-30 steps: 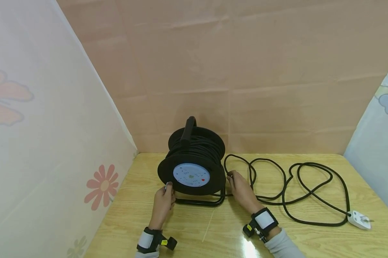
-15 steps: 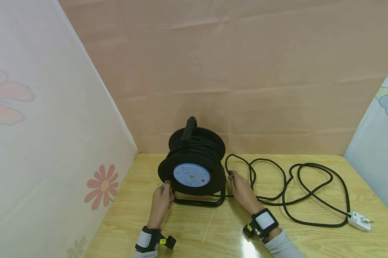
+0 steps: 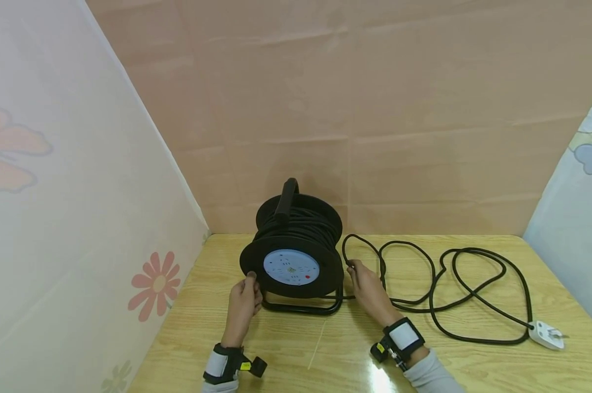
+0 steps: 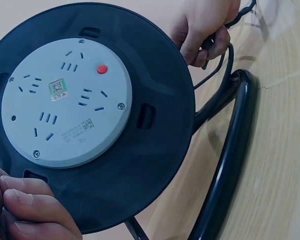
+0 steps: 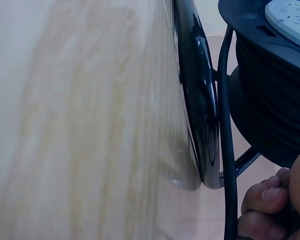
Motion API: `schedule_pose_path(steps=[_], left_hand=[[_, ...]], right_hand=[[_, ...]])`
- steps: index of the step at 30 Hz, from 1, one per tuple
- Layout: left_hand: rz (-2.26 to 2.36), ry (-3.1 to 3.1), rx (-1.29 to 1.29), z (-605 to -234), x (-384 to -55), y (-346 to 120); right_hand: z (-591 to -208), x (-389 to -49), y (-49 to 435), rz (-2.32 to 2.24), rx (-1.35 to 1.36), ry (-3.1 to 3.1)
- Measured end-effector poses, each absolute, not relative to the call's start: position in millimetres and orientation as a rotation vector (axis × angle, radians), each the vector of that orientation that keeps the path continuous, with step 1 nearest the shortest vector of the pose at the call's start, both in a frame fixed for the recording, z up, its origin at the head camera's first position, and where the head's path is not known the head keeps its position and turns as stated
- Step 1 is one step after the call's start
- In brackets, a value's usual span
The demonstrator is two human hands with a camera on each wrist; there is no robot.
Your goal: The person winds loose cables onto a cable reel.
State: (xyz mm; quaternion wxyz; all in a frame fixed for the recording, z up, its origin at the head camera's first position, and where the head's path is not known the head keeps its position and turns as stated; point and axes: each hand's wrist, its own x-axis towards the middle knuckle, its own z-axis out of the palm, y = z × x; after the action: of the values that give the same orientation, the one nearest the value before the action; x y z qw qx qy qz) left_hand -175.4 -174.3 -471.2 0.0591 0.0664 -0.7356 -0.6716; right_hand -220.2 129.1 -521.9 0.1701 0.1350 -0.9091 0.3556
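A black cable reel (image 3: 296, 226) stands at the table's back on a tubular frame (image 3: 303, 311). Its round pale socket plate (image 4: 65, 105) has a red button and faces me. My left hand (image 3: 243, 303) has its fingers curled at the lower left of the front disc; whatever part they pinch there is hidden behind the fingers (image 4: 35, 202). To the right of the reel, my right hand (image 3: 370, 289) grips the black cable (image 3: 346, 248) between thumb and fingers. In the right wrist view, the right hand (image 5: 272, 205) lies beside the wound drum.
Loose loops of cable spread over the right side of the wooden table (image 3: 276, 349), ending in a white plug (image 3: 546, 334). The reel's carrying handle (image 3: 287, 201) rises at the top. A brown covering (image 3: 424, 109) hangs behind, with patterned sheets on both sides.
My left hand has moved slightly left and up along the disc's edge. The red button has shifted a little down, so the disc has turned slightly clockwise. My right hand stays put.
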Motion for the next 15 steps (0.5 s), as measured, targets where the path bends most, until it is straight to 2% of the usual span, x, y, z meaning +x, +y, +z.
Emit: schedule_pose_path(steps=[15], left_hand=[[-2.053, -2.169, 0.160, -462.1, -179.2, -177.1]], right_hand=[[-520.4, -218.7, 128.9, 1.007, 0.370, -2.587]])
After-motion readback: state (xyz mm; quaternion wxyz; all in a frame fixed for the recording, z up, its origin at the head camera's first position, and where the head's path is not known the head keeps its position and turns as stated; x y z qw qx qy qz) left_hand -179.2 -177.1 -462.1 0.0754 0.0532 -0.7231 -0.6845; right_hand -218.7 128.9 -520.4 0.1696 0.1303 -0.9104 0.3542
